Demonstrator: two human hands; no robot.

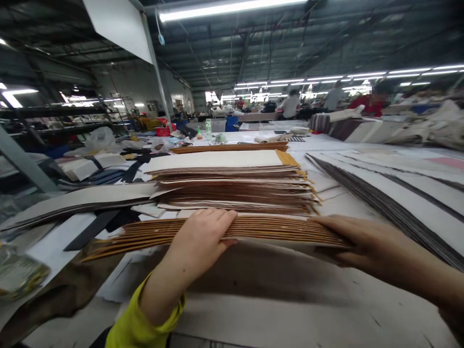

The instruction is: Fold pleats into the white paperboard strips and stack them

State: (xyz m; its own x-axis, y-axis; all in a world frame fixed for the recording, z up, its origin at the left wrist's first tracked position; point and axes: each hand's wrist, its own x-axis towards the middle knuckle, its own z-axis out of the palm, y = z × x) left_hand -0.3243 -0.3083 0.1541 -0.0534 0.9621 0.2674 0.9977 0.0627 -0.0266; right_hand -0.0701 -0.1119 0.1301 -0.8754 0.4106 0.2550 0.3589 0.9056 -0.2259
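A thick bundle of long orange-brown edged sheets [268, 228] is held raised, its layered edge facing me. Near its middle, my left hand [203, 232] is wrapped over the edge, with fingers on top and the thumb in front. At the bundle's right end, my right hand [348, 237] grips it, its fingers over the top and partly hidden. Behind the bundle lies a tall stack of pale-topped sheets [221, 162] with brown layered edges and orange strips at its right end.
Grey-edged strips [391, 212] lie fanned on the right. More pale strips [83, 198] and dark pieces [94, 229] are at the left. A metal post [27, 162] stands far left. People [291, 105] are in the background.
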